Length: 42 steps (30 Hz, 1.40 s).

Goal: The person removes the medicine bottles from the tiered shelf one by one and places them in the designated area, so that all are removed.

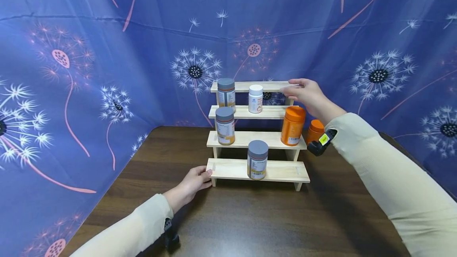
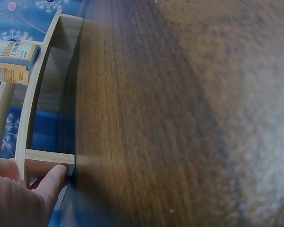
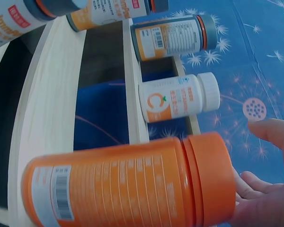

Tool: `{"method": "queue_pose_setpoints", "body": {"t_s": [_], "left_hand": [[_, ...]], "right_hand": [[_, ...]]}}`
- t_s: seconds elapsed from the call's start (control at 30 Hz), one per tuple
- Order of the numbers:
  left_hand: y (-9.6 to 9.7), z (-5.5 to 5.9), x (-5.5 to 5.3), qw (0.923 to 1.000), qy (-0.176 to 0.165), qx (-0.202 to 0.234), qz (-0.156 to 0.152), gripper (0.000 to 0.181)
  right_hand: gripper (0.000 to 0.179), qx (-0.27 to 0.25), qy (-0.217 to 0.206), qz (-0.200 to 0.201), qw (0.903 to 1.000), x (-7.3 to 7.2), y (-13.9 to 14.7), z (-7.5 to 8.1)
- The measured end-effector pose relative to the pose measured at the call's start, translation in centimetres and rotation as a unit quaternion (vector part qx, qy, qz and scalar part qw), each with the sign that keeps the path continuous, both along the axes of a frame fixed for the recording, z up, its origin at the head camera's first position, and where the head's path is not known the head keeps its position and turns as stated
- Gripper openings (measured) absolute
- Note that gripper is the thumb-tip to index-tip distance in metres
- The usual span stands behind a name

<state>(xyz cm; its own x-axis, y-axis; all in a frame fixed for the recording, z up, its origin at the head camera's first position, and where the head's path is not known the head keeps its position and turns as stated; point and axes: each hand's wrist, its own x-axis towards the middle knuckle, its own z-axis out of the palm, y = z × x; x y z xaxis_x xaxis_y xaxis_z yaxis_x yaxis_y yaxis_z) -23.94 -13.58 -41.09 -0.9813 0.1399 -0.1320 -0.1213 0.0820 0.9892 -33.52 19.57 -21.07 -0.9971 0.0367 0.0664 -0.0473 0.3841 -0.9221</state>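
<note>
A pale wooden stepped rack (image 1: pixel 221 168) stands on the table. My left hand (image 1: pixel 192 183) grips its front left corner, the thumb against the rack's leg (image 2: pixel 49 161). My right hand (image 1: pixel 308 94) is at the right end of the top step, fingers apart; whether it touches the wood I cannot tell. Below it, on the third step down, stands an orange bottle (image 1: pixel 293 126). A white vitamin bottle (image 3: pixel 173 98) and a grey-capped jar (image 1: pixel 226 94) stand on the second step down. Another grey-capped jar (image 1: pixel 225 126) shares the orange bottle's step; one more jar (image 1: pixel 257 162) is on the lowest step.
A second orange bottle (image 1: pixel 315 131) stands behind the rack's right side, partly hidden by the right arm. Dark wooden table (image 1: pixel 250 217) extends in front of the rack. A blue dandelion-print cloth (image 1: pixel 143 58) hangs behind it.
</note>
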Motion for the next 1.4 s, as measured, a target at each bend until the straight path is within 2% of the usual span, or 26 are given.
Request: {"method": "queue_pose_setpoints", "body": {"t_s": [0.23, 0.57, 0.87, 1.4], "left_hand": [[-0.1, 0.1, 0.1, 0.9999, 0.002, -0.001, 0.011, 0.035], [0.0, 0.1, -0.3, 1.0000, 0.004, -0.003, 0.004, 0.034], [0.2, 0.2, -0.2, 1.0000, 0.006, -0.005, 0.002, 0.035], [0.3, 0.1, 0.1, 1.0000, 0.003, -0.008, -0.001, 0.037]], "right_hand": [[0.070, -0.021, -0.010, 0.016, 0.9996, -0.3, -2.0, 0.1], [0.066, -0.016, -0.031, 0.018, 0.9992, -1.3, -4.1, 0.1], [0.062, -0.026, -0.043, 0.040, 0.9980, -1.9, -5.2, 0.2], [0.056, -0.004, -0.038, 0.030, 0.9988, -2.4, -6.6, -0.6]]}}
